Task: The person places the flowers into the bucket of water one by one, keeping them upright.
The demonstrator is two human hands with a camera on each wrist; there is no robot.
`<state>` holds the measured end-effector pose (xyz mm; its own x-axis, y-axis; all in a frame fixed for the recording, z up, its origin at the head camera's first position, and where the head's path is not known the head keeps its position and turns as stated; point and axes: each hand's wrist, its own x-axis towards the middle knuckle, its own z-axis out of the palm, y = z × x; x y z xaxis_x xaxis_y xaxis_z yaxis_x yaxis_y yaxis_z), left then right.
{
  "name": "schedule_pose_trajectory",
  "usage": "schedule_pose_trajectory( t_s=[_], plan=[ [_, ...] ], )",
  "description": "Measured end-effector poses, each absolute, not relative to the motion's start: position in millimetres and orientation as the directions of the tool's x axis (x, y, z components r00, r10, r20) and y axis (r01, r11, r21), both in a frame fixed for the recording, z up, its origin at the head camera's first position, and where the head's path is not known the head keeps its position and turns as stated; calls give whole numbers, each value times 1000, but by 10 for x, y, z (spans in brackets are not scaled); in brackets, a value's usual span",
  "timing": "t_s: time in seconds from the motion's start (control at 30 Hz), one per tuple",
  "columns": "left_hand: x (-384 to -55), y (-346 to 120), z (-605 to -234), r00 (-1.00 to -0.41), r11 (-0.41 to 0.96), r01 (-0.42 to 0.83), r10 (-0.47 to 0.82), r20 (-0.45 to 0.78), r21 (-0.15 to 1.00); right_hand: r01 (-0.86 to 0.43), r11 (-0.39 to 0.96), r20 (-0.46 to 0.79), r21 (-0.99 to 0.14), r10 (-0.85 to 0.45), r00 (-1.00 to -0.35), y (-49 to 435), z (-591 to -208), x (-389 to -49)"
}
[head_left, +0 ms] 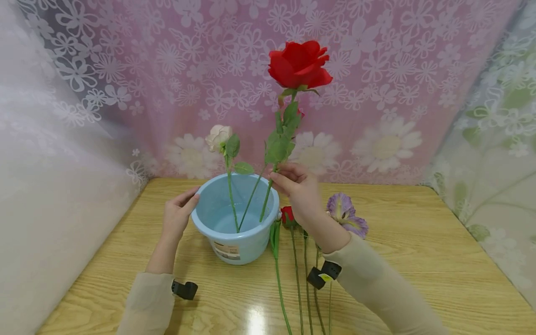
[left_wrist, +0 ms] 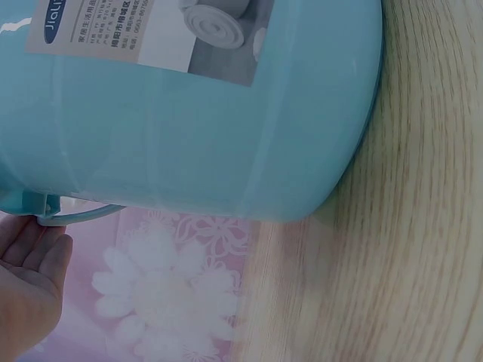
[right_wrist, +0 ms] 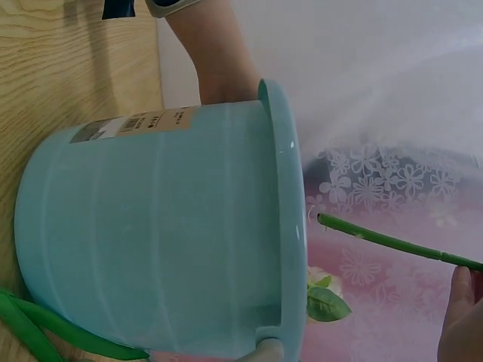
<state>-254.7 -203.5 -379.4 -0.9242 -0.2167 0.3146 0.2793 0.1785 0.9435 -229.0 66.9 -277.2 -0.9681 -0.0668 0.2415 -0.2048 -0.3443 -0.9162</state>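
Note:
My right hand [head_left: 303, 195] pinches the green stem of a large red rose [head_left: 299, 65] and holds it upright. In the right wrist view the stem's cut end [right_wrist: 355, 229] hangs just above the rim of a light blue plastic bucket [right_wrist: 189, 226]. At the bucket's left side, my left hand [head_left: 177, 214] grips the rim, thumb toward the front. A white rose [head_left: 219, 137] stands in the bucket, leaning on its wall. Beside it a thinner stem [head_left: 252, 197] slants right, its top mostly hidden behind the red rose's leaves.
On the wooden table [head_left: 226, 302], right of the bucket, several stems lie side by side, among them a smaller red rose [head_left: 288, 216] and a purple iris [head_left: 345, 216]. My right forearm covers part of them. Behind hangs a pink floral curtain [head_left: 176, 93].

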Motion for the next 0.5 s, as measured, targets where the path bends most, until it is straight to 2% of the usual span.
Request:
schedule_pose_trajectory(
  t_s=[0.5],
  plan=[
    [-2538, -2042, -3786, -927, 147, 291, -200, 316, 945, -118, -196, 150, -973, -159, -976, 427, -3014, -2382]
  ],
)
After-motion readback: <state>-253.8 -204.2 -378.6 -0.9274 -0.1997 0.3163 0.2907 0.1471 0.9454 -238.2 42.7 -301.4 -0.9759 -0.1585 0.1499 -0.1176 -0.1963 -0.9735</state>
